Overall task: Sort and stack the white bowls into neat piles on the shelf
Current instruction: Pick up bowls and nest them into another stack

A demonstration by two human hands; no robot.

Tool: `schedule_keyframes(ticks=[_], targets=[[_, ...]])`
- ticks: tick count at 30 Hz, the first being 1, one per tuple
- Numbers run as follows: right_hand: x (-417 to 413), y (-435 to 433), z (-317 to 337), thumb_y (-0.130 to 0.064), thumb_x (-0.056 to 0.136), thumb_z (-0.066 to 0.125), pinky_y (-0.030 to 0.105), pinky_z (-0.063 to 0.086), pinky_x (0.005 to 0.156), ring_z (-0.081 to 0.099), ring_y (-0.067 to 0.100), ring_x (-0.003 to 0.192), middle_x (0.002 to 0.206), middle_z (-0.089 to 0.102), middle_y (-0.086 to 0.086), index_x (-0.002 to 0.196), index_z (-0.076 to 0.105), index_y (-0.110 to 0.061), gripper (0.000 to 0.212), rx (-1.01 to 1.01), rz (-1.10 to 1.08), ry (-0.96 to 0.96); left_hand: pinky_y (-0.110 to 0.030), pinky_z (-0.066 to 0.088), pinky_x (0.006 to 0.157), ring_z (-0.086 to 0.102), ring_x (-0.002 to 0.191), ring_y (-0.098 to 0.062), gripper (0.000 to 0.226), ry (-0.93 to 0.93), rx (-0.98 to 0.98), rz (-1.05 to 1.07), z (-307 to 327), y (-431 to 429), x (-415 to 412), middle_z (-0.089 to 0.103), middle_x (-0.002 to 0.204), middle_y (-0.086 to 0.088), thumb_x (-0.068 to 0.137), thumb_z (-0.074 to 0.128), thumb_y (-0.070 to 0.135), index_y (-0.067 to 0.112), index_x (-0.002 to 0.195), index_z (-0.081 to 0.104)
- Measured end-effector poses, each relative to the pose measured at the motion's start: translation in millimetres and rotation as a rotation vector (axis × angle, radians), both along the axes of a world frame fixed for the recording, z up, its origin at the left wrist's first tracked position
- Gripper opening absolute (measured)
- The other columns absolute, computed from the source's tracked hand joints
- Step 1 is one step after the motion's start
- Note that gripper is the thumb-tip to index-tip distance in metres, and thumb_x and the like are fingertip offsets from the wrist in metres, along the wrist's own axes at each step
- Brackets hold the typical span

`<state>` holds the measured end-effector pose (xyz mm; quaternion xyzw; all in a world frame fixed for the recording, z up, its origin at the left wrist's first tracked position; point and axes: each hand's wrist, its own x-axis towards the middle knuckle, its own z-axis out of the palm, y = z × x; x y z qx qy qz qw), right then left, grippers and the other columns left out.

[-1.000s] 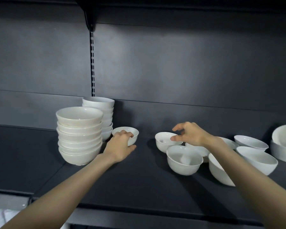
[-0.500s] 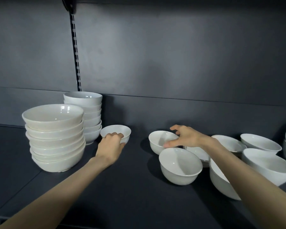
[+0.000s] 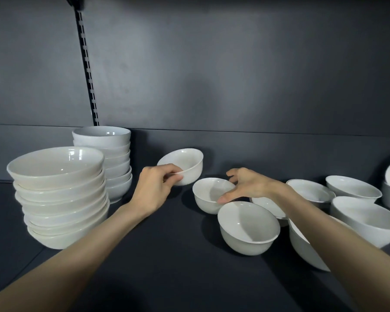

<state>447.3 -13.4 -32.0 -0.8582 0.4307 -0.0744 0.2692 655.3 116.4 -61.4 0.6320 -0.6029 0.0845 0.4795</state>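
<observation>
My left hand [image 3: 154,188] pinches the near rim of a small white bowl [image 3: 186,163], which is lifted and tilted toward me. My right hand [image 3: 250,188] grips a second small white bowl [image 3: 208,194] by its right rim, thumb on the near edge and fingers over the far edge; that bowl sits on the dark shelf [image 3: 167,255]. On the left stands a pile of wide bowls [image 3: 59,197]. Behind it rises a pile of smaller deep bowls [image 3: 110,158].
A loose deep bowl [image 3: 249,228] lies just in front of my right hand. More loose white bowls [image 3: 358,217] crowd the shelf's right side under and beyond my right forearm. The dark back panel [image 3: 234,86] with a slotted upright [image 3: 88,70] closes the rear.
My left hand has lifted the small bowl off the shelf and tilted it. My right hand has closed onto the rim of the second small bowl. The camera has moved nearer.
</observation>
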Motion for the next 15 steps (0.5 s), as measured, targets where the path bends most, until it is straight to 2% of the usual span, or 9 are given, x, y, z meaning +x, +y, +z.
schedule_keyframes(ticks=[2, 7, 9, 12, 13, 15], targets=[[5, 3, -1, -0.041, 0.065, 0.085, 0.030, 0.044, 0.100, 0.053, 0.019, 0.120, 0.136, 0.051, 0.003, 0.148, 0.026, -0.008, 0.107, 0.005, 0.000, -0.009, -0.021, 0.050, 0.076, 0.065, 0.076, -0.010, 0.007, 0.046, 0.043, -0.109, 2, -2, -3, 0.074, 0.080, 0.005, 0.085, 0.069, 0.010, 0.010, 0.089, 0.075], [12, 14, -1, -0.046, 0.061, 0.085, 0.035, 0.047, 0.100, 0.052, 0.019, 0.121, 0.138, 0.050, 0.001, 0.151, 0.020, -0.009, 0.116, 0.010, 0.010, -0.007, -0.021, 0.051, 0.080, 0.067, 0.084, -0.013, 0.007, 0.080, 0.087, -0.235, 1, 2, -1, 0.074, 0.082, 0.009, 0.085, 0.070, 0.008, 0.011, 0.086, 0.076], [16, 20, 0, -0.055, 0.051, 0.085, 0.038, 0.050, 0.096, 0.057, 0.017, 0.114, 0.130, 0.057, -0.002, 0.146, 0.030, -0.013, 0.118, -0.010, 0.007, -0.008, -0.020, 0.051, 0.080, 0.066, 0.085, -0.013, 0.007, 0.079, 0.089, -0.245, 2, 5, 0, 0.073, 0.082, 0.014, 0.084, 0.070, 0.008, 0.011, 0.086, 0.076], [24, 25, -3, -0.059, 0.039, 0.083, 0.039, 0.053, 0.093, 0.063, 0.011, 0.102, 0.110, 0.067, -0.008, 0.121, 0.055, -0.024, 0.093, -0.011, 0.047, -0.038, -0.018, 0.049, 0.078, 0.065, 0.086, -0.014, 0.007, 0.057, 0.113, -0.252, 3, 10, -2, 0.073, 0.082, 0.013, 0.084, 0.071, 0.009, 0.009, 0.088, 0.076], [26, 27, -4, -0.057, 0.041, 0.084, 0.038, 0.053, 0.093, 0.063, 0.009, 0.101, 0.107, 0.068, -0.011, 0.117, 0.058, -0.027, 0.086, -0.003, 0.062, -0.040, -0.018, 0.048, 0.077, 0.065, 0.085, -0.014, 0.007, 0.051, 0.121, -0.251, 3, 12, -3, 0.073, 0.084, 0.012, 0.084, 0.070, 0.009, 0.009, 0.088, 0.076], [29, 30, -6, -0.057, 0.040, 0.086, 0.036, 0.052, 0.094, 0.062, 0.009, 0.104, 0.109, 0.067, -0.012, 0.118, 0.056, -0.027, 0.089, 0.003, 0.077, -0.054, -0.016, 0.047, 0.074, 0.064, 0.080, -0.011, 0.007, 0.048, 0.128, -0.237, 1, 19, -1, 0.073, 0.083, 0.009, 0.084, 0.071, 0.008, 0.009, 0.087, 0.076]])
